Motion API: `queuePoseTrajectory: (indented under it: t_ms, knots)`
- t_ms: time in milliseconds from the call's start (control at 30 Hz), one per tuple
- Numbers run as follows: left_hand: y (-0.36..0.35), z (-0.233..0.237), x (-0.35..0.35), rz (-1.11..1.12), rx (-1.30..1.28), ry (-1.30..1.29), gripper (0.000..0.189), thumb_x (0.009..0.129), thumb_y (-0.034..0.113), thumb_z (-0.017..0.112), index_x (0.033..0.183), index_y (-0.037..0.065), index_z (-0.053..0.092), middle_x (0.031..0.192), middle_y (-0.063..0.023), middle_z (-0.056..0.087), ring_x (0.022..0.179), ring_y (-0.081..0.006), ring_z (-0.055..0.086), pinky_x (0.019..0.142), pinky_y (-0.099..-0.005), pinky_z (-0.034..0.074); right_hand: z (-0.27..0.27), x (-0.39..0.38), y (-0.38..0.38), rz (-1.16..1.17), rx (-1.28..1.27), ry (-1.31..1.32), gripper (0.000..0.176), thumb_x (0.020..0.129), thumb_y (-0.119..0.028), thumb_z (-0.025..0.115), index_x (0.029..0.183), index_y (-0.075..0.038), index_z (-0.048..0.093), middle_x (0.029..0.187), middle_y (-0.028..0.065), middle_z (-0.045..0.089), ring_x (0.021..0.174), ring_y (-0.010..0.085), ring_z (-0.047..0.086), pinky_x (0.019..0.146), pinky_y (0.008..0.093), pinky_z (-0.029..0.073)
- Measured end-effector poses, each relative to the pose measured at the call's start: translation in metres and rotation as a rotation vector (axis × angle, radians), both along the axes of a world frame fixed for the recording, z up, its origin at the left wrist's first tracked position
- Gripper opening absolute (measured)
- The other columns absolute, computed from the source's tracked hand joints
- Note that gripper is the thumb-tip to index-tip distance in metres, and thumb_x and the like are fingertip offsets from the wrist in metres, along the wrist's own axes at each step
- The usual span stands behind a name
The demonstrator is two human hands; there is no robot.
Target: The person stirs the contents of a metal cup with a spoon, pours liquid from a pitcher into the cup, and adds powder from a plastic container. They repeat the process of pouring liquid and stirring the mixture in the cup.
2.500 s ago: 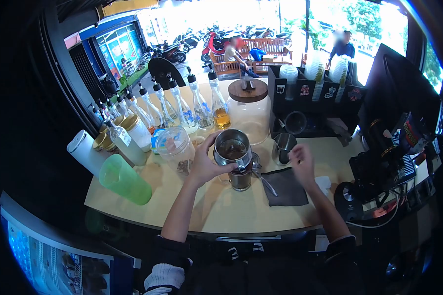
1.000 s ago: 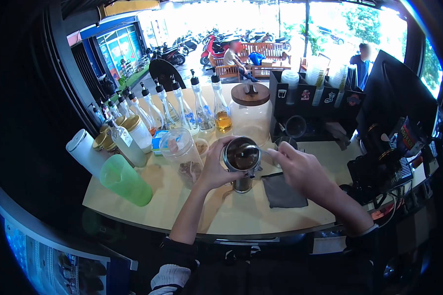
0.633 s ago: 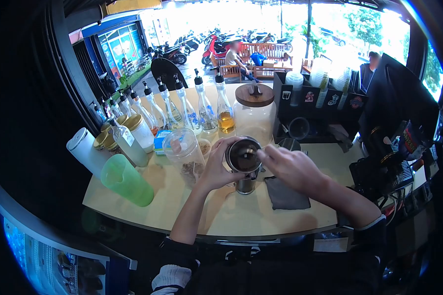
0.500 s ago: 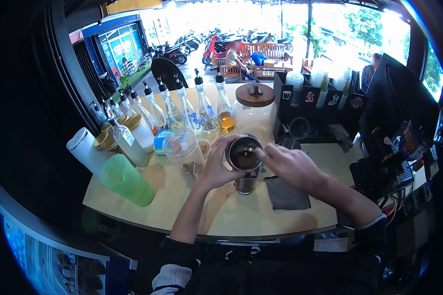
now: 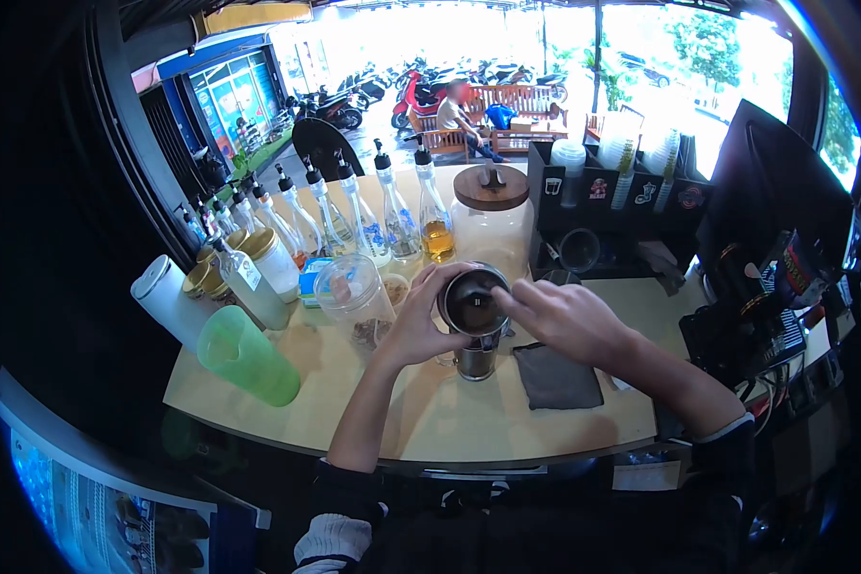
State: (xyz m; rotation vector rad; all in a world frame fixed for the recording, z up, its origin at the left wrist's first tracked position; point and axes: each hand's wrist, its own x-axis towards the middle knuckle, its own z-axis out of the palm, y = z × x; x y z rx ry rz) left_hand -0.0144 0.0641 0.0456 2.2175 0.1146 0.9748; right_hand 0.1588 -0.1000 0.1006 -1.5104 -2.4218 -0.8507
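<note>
My left hand [image 5: 419, 320] wraps around the side of a round metal cup [image 5: 476, 300], whose dark inside faces up towards me. Below it on the counter stands a smaller metal vessel [image 5: 476, 362], overlapped by the cup. At the cup's right rim my right hand [image 5: 569, 320] is closed, fingertips bent over the opening; I cannot tell what is pinched in them. A folded grey cloth [image 5: 558, 377] lies beneath my right wrist. Just left of my left hand is a clear plastic jar [image 5: 362, 311] with brown contents low inside.
Pump-top syrup bottles [image 5: 437, 225] line the back of the counter [image 5: 335, 421], beside a wood-lidded glass jar [image 5: 491, 220]. A green pitcher [image 5: 249, 356] stands at left. A black cup organizer [image 5: 612, 206] is back right. Beyond the counter, a person [image 5: 457, 115] sits on a bench.
My right hand has shifted slightly at the cup's rim and looks sharper than before. My left hand keeps its hold on the cup. The whole view has moved a little.
</note>
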Motion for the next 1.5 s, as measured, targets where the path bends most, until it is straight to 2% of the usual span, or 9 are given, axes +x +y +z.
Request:
queuePoseTrajectory:
  t_ms: [300, 600, 800, 967, 1200, 1267, 1300, 1367, 1500]
  knots:
    - [0.004, 0.001, -0.002, -0.052, -0.01, 0.047, 0.081, 0.053, 0.017, 0.082, 0.127, 0.013, 0.05, 0.124, -0.0061, 0.057, 0.12, -0.0261, 0.05, 0.109, -0.0411, 0.03, 0.005, 0.003, -0.001, 0.072, -0.011, -0.147, 0.04, 0.083, -0.015, 0.058, 0.118, 0.004, 0.056, 0.098, 0.0057, 0.053, 0.088, 0.0144, 0.062, 0.067, 0.0263, 0.055]
    - [0.006, 0.001, -0.004, 0.029, 0.074, 0.09, 0.084, 0.055, 0.022, 0.082, 0.131, 0.019, 0.047, 0.123, -0.0032, 0.059, 0.123, -0.0229, 0.051, 0.115, -0.0522, 0.015, 0.01, 0.001, -0.006, 0.038, -0.06, -0.194, 0.035, 0.085, -0.018, 0.059, 0.115, -0.001, 0.057, 0.091, 0.0042, 0.055, 0.082, 0.0165, 0.064, 0.065, 0.0279, 0.054]
    - [0.006, -0.002, -0.002, 0.019, -0.023, 0.042, 0.081, 0.055, 0.023, 0.081, 0.129, 0.016, 0.049, 0.122, -0.0045, 0.059, 0.121, -0.0248, 0.052, 0.114, -0.05, 0.019, 0.002, 0.007, 0.006, 0.108, -0.107, 0.611, 0.02, 0.085, -0.011, 0.063, 0.104, -0.005, 0.064, 0.08, 0.0058, 0.063, 0.068, 0.0165, 0.066, 0.058, 0.0283, 0.053]
    - [0.007, -0.005, 0.0, 0.04, 0.002, 0.046, 0.08, 0.056, 0.026, 0.08, 0.129, 0.016, 0.049, 0.12, -0.0044, 0.061, 0.12, -0.0249, 0.053, 0.114, -0.0507, 0.019, -0.003, 0.002, 0.014, 0.149, -0.356, 1.582, 0.014, 0.094, -0.007, 0.055, 0.1, 0.003, 0.062, 0.077, 0.0048, 0.062, 0.064, 0.0069, 0.061, 0.059, 0.0229, 0.052]
    - [0.005, 0.0, -0.003, 0.047, 0.023, 0.064, 0.08, 0.058, 0.027, 0.08, 0.13, 0.017, 0.048, 0.12, -0.003, 0.061, 0.12, -0.0229, 0.054, 0.114, -0.0557, 0.014, -0.022, 0.005, 0.018, 0.241, -0.288, 1.636, 0.016, 0.098, -0.01, 0.049, 0.103, 0.003, 0.056, 0.08, 0.0067, 0.062, 0.064, 0.006, 0.06, 0.06, 0.0218, 0.052]
    - [0.004, -0.001, -0.005, 0.055, 0.02, 0.108, 0.083, 0.053, 0.014, 0.083, 0.129, 0.013, 0.049, 0.125, -0.006, 0.053, 0.123, -0.0239, 0.048, 0.108, -0.0385, 0.034, -0.023, 0.007, 0.018, 0.277, -0.182, 1.6, 0.016, 0.099, -0.011, 0.048, 0.102, 0.003, 0.055, 0.082, 0.0067, 0.062, 0.066, 0.0057, 0.06, 0.061, 0.0216, 0.052]
    - [0.005, -0.001, -0.004, 0.057, 0.018, 0.108, 0.083, 0.053, 0.014, 0.083, 0.129, 0.013, 0.049, 0.125, -0.006, 0.053, 0.123, -0.0239, 0.048, 0.108, -0.0385, 0.034, -0.022, 0.005, 0.018, 0.277, -0.185, 1.601, 0.016, 0.099, -0.011, 0.048, 0.102, 0.003, 0.055, 0.082, 0.0067, 0.062, 0.066, 0.0057, 0.06, 0.061, 0.0216, 0.052]
    - [0.005, -0.002, -0.002, 0.064, 0.007, 0.077, 0.079, 0.058, 0.027, 0.079, 0.13, 0.018, 0.048, 0.121, -0.0024, 0.061, 0.12, -0.0225, 0.054, 0.114, -0.0558, 0.013, -0.02, 0.001, 0.017, 0.254, -0.262, 1.645, 0.015, 0.099, -0.011, 0.048, 0.101, 0.003, 0.054, 0.083, 0.0068, 0.062, 0.069, 0.0057, 0.06, 0.062, 0.0216, 0.053]
    - [0.003, 0.001, -0.003, 0.074, 0.026, 0.084, 0.079, 0.058, 0.027, 0.079, 0.13, 0.018, 0.047, 0.121, -0.0023, 0.061, 0.12, -0.0225, 0.055, 0.114, -0.0563, 0.013, -0.022, 0.006, 0.017, 0.241, -0.245, 1.646, 0.015, 0.099, -0.011, 0.048, 0.101, 0.003, 0.054, 0.082, 0.0069, 0.062, 0.069, 0.0059, 0.06, 0.061, 0.0212, 0.052]
